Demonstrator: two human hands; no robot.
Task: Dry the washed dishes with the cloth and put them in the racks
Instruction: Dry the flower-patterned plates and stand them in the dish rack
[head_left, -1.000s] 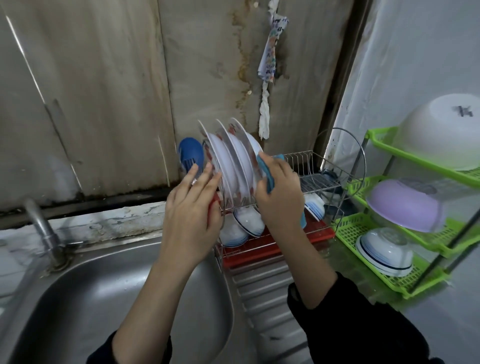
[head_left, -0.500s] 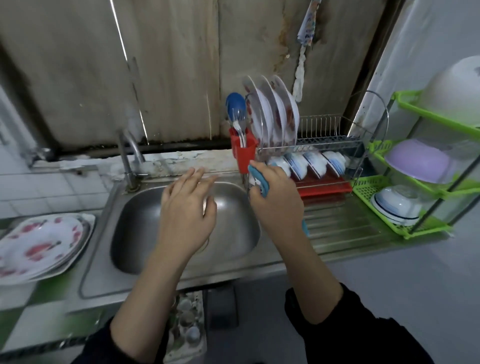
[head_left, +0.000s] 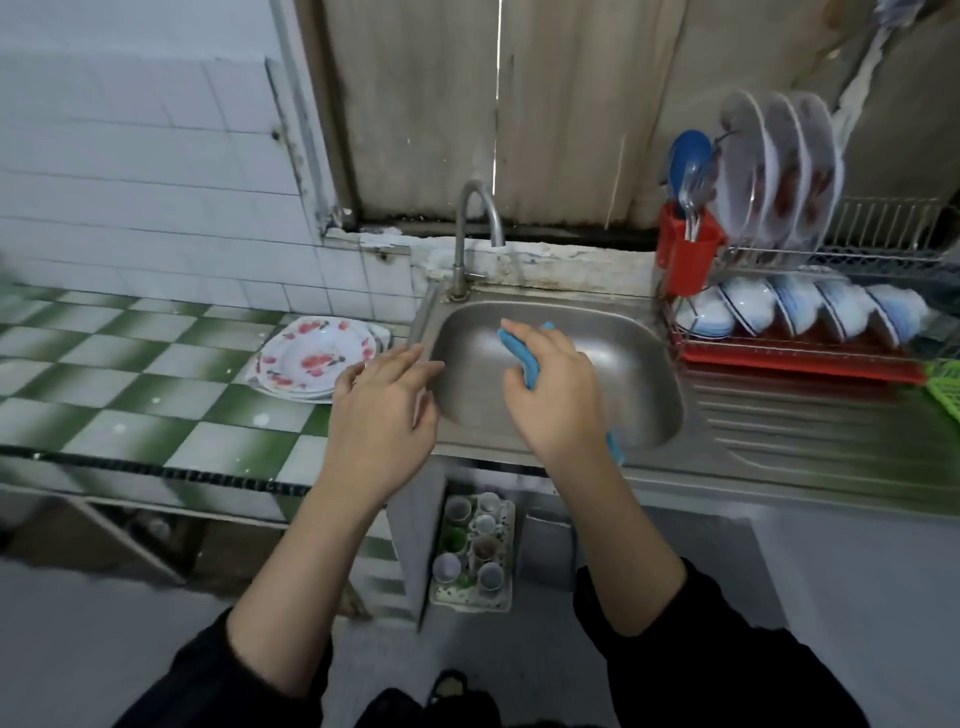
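My right hand (head_left: 556, 395) grips a blue cloth (head_left: 522, 356) above the steel sink (head_left: 654, 364). My left hand (head_left: 384, 410) hovers empty with fingers spread over the sink's left rim, just right of a stack of white plates with red flowers (head_left: 311, 358) on the green-checked counter. At the right stands a wire dish rack (head_left: 878, 249): three plates (head_left: 779, 166) stand upright in its top tier and several blue-rimmed bowls (head_left: 800, 312) lean in the lower tier over a red drip tray.
A tap (head_left: 467, 228) rises behind the sink. A red cutlery holder (head_left: 685, 254) with a blue ladle and spoons hangs on the rack's left end. The ribbed drainboard (head_left: 810, 431) lies right of the sink, a green rack's corner (head_left: 945, 384) beyond. Cups sit on a tray (head_left: 472, 551) on the floor.
Both hands have left the rack and moved left and down over the sink. The view swung left, bringing the plate stack on the counter closer. The cloth stays in my right hand.
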